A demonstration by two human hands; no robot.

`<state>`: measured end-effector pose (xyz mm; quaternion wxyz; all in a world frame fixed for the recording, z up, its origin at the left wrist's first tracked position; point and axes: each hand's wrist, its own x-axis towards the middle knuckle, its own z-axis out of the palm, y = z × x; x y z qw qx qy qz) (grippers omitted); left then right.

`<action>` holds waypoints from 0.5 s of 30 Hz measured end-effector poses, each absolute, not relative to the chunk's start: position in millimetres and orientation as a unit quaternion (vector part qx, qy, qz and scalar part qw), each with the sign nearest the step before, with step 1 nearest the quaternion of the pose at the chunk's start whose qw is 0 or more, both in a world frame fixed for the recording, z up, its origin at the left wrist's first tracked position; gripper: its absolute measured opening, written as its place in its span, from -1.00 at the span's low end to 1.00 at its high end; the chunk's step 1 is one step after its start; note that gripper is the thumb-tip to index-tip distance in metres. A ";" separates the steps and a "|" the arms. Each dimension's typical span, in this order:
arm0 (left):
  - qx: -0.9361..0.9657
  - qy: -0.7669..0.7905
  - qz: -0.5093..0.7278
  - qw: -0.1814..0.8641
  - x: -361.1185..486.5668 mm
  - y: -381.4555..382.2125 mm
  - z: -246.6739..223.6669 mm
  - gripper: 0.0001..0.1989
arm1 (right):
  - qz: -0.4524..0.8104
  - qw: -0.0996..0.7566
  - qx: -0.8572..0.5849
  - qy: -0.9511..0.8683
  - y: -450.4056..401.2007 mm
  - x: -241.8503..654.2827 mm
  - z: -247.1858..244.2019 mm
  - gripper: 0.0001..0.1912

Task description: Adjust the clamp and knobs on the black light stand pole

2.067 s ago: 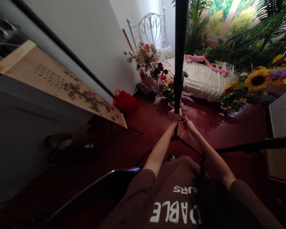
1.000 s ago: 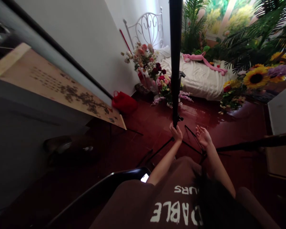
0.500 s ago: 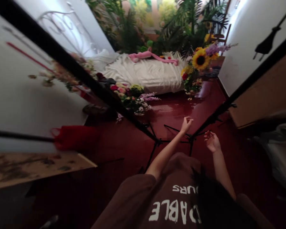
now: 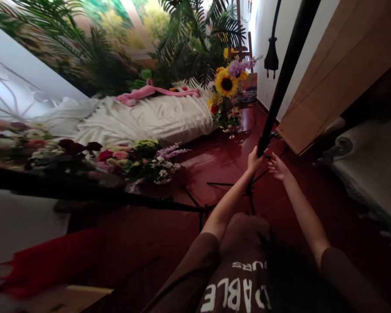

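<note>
A black light stand (image 4: 282, 78) rises at the right, its thin legs spread on the red floor. My left hand (image 4: 256, 161) is wrapped around its pole, low down near a joint. Just to the right of the pole, my right hand (image 4: 278, 167) has its fingers apart, close to a small knob (image 4: 273, 135) on the stand; whether a fingertip touches the stand I cannot tell. A black power plug (image 4: 271, 58) hangs on its cord beside the upper pole. Another black stand (image 4: 143, 201) stretches across the left, its legs near those of the first.
Beyond the stands is a low platform draped in white cloth (image 4: 163, 121), with a pink plush toy (image 4: 143, 92) on it. Sunflowers (image 4: 227, 83) and other flowers (image 4: 143, 163) flank it. A brown board (image 4: 316, 82) and a pale padded seat (image 4: 371, 161) are at the right. A red bag (image 4: 48, 261) is at lower left.
The view has swung to the right. My left hand has closed around the right stand's pole, and my right hand has come nearer to it.
</note>
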<state>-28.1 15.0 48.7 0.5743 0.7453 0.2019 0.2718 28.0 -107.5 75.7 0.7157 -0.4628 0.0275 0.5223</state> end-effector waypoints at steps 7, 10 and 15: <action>0.761 0.189 0.275 0.556 -27.5 18.4 40.6 -0.59 | 0.490 0.628 -0.595 -0.107 -107.1 51.9 66.7 -0.64; 0.765 0.195 0.276 0.548 -26.3 18.4 39.8 -0.61 | 0.477 0.603 -0.619 -0.161 -110.6 61.5 65.4 -0.64; 0.772 0.192 0.277 0.539 -24.4 19.9 37.7 -0.66 | 0.393 0.569 -0.663 -0.286 -111.8 69.2 64.9 -0.70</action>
